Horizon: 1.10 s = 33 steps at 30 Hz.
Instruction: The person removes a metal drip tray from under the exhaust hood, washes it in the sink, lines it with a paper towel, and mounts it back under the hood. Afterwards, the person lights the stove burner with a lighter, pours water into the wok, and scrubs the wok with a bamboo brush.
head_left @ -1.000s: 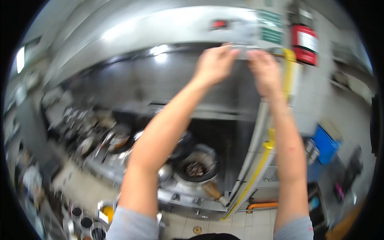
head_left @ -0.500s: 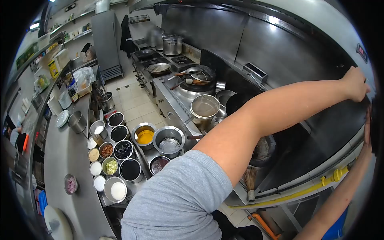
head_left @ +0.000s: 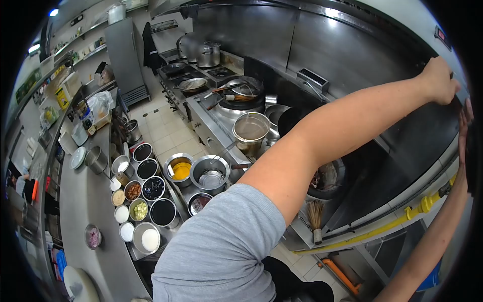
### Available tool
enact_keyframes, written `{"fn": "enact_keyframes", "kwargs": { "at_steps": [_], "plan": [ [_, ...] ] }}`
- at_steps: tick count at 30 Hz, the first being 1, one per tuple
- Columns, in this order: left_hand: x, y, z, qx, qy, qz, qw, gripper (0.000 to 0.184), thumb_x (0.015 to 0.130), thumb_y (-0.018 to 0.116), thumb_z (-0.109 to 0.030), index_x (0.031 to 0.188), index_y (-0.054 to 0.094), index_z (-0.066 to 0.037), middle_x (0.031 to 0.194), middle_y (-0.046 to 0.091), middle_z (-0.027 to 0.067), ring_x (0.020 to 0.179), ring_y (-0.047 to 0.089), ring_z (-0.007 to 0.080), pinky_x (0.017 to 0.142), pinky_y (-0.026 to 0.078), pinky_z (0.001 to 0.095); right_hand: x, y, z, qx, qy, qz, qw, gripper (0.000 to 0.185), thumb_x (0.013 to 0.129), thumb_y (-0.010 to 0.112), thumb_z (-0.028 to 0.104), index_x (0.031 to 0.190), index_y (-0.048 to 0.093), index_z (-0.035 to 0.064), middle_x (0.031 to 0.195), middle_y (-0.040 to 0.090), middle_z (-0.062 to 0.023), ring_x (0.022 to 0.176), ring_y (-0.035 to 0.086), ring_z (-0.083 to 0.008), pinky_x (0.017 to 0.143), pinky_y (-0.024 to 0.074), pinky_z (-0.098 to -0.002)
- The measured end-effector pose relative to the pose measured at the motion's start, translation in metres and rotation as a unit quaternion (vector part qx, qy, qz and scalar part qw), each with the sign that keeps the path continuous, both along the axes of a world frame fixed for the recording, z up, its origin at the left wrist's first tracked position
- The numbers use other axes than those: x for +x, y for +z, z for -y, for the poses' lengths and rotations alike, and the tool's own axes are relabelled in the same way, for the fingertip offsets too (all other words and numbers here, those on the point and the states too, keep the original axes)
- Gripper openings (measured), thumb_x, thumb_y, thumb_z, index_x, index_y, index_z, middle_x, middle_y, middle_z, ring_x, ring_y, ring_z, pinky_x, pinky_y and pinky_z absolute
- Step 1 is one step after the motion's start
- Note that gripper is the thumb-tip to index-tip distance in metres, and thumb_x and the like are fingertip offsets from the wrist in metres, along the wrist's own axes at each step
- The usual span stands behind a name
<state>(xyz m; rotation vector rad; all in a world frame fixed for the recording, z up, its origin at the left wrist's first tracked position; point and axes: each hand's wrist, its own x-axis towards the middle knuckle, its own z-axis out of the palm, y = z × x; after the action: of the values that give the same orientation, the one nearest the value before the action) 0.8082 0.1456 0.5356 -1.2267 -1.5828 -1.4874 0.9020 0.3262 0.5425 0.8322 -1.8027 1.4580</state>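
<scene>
My left arm, in a grey short sleeve (head_left: 221, 236), stretches across the view to the upper right. At its end my left hand (head_left: 441, 81) is closed with the fingers curled, close to the pale wall (head_left: 402, 30). Whatever it may hold is hidden at the dark edge of the view. Just below it, my right hand (head_left: 465, 126) shows edge-on, fingers stretched upward, beside a dark shape at the border. The stove's black worktop and steel back panel (head_left: 362, 55) lie behind my left forearm. A wok (head_left: 329, 178) is partly covered by that arm.
Several pots of sauces and ingredients stand at left centre, among them a pot of yellow liquid (head_left: 179, 170). A strainer on a pot (head_left: 251, 128) sits on the range. A bamboo brush (head_left: 316, 221) and a yellow gas pipe (head_left: 397, 221) are lower right. A steel counter (head_left: 108, 226) runs left.
The view has tilted and shifted slightly. My left hand appears a little higher and further left, still closed. My right hand stays at the right edge, its fingers showing slightly more.
</scene>
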Motion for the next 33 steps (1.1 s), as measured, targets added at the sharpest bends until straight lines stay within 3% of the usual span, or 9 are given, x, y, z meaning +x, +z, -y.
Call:
{"fn": "enact_keyframes", "kwargs": {
  "at_steps": [8, 10, 11, 13, 17, 18, 20, 31, 33],
  "plan": [
    [-0.007, -0.002, 0.001, 0.013, 0.015, -0.023, 1.0, 0.031, 0.083, 0.075, -0.025, 0.084, 0.072, 0.006, 0.072, 0.068, 0.0223, 0.073, 0.07, 0.0281, 0.071, 0.056, 0.0354, -0.021, 0.001, -0.034, -0.007, 0.028, 0.012, 1.0, 0.041, 0.101, 0.056, 0.023, 0.13, 0.053, -0.0052, 0.127, 0.06, -0.0174, 0.118, 0.056, -0.0282, 0.102, 0.0428, -0.038],
    [-0.008, -0.002, 0.001, 0.042, -0.027, -0.04, 0.998, 0.031, 0.083, 0.075, -0.023, 0.082, 0.071, 0.007, 0.065, 0.065, 0.0191, 0.06, 0.067, 0.0245, 0.058, 0.054, 0.0355, -0.057, 0.005, -0.116, 0.032, 0.07, -0.009, 0.997, 0.058, 0.103, 0.044, 0.035, 0.149, 0.038, 0.002, 0.16, 0.029, -0.0117, 0.147, 0.028, -0.0247, 0.123, 0.0129, -0.0411],
    [0.002, -0.001, 0.01, 0.042, -0.028, -0.044, 0.998, 0.031, 0.083, 0.075, -0.023, 0.082, 0.071, 0.007, 0.065, 0.065, 0.0191, 0.06, 0.067, 0.0245, 0.058, 0.054, 0.0355, -0.053, 0.004, -0.098, 0.033, 0.068, -0.014, 0.997, 0.058, 0.103, 0.044, 0.035, 0.149, 0.038, 0.002, 0.16, 0.029, -0.0117, 0.147, 0.028, -0.0247, 0.123, 0.0129, -0.0411],
    [0.025, -0.004, 0.031, 0.018, -0.099, 0.089, 0.991, 0.026, 0.082, 0.073, -0.017, 0.083, 0.07, 0.009, 0.068, 0.066, 0.0189, 0.065, 0.068, 0.0256, 0.063, 0.055, 0.037, -0.039, -0.002, -0.041, -0.065, -0.121, -0.012, 0.99, 0.054, 0.103, 0.043, 0.033, 0.148, 0.041, 0.0019, 0.158, 0.032, -0.011, 0.145, 0.033, -0.0252, 0.123, 0.0135, -0.0402],
    [0.016, -0.008, 0.027, 0.033, -0.188, 0.169, 0.967, 0.019, 0.083, 0.07, -0.011, 0.084, 0.069, 0.008, 0.068, 0.066, 0.0152, 0.065, 0.065, 0.0228, 0.063, 0.053, 0.0365, -0.043, -0.005, -0.036, -0.072, -0.046, -0.021, 0.996, 0.047, 0.104, 0.048, 0.026, 0.144, 0.045, 0.002, 0.15, 0.044, -0.0092, 0.14, 0.04, -0.0227, 0.121, 0.0223, -0.0364],
    [0.012, -0.01, 0.017, 0.073, -0.21, 0.126, 0.967, 0.018, 0.083, 0.07, -0.01, 0.084, 0.07, 0.008, 0.07, 0.066, 0.0149, 0.066, 0.065, 0.022, 0.064, 0.052, 0.0359, -0.039, -0.003, -0.033, -0.103, -0.037, -0.016, 0.994, 0.04, 0.104, 0.048, 0.017, 0.139, 0.051, -0.002, 0.145, 0.051, -0.0108, 0.136, 0.046, -0.0234, 0.119, 0.0303, -0.0374],
    [0.009, -0.007, 0.006, 0.143, -0.213, 0.045, 0.966, 0.017, 0.083, 0.069, -0.008, 0.085, 0.07, 0.008, 0.074, 0.068, 0.0161, 0.07, 0.065, 0.0201, 0.067, 0.051, 0.0344, -0.035, 0.0, -0.031, -0.113, -0.033, -0.01, 0.993, 0.04, 0.104, 0.049, 0.017, 0.139, 0.051, -0.002, 0.144, 0.051, -0.0108, 0.135, 0.046, -0.0244, 0.119, 0.0307, -0.0379],
    [0.035, -0.007, 0.026, 0.059, -0.178, 0.124, 0.974, 0.02, 0.085, 0.072, -0.013, 0.088, 0.071, 0.007, 0.07, 0.064, 0.0118, 0.067, 0.058, 0.0141, 0.062, 0.049, 0.0321, -0.036, -0.006, -0.036, -0.131, -0.028, -0.001, 0.991, 0.041, 0.103, 0.05, 0.018, 0.139, 0.05, -0.0027, 0.145, 0.05, -0.0129, 0.134, 0.048, -0.0262, 0.119, 0.0311, -0.0395],
    [0.024, -0.006, 0.014, 0.124, -0.213, 0.041, 0.968, 0.02, 0.086, 0.072, -0.013, 0.088, 0.071, 0.007, 0.066, 0.06, 0.0089, 0.061, 0.053, 0.0129, 0.053, 0.045, 0.0331, -0.036, -0.006, -0.036, -0.128, -0.028, -0.013, 0.991, 0.04, 0.103, 0.051, 0.018, 0.138, 0.051, -0.003, 0.144, 0.051, -0.013, 0.135, 0.047, -0.0256, 0.119, 0.0317, -0.0393]
  ]
}}
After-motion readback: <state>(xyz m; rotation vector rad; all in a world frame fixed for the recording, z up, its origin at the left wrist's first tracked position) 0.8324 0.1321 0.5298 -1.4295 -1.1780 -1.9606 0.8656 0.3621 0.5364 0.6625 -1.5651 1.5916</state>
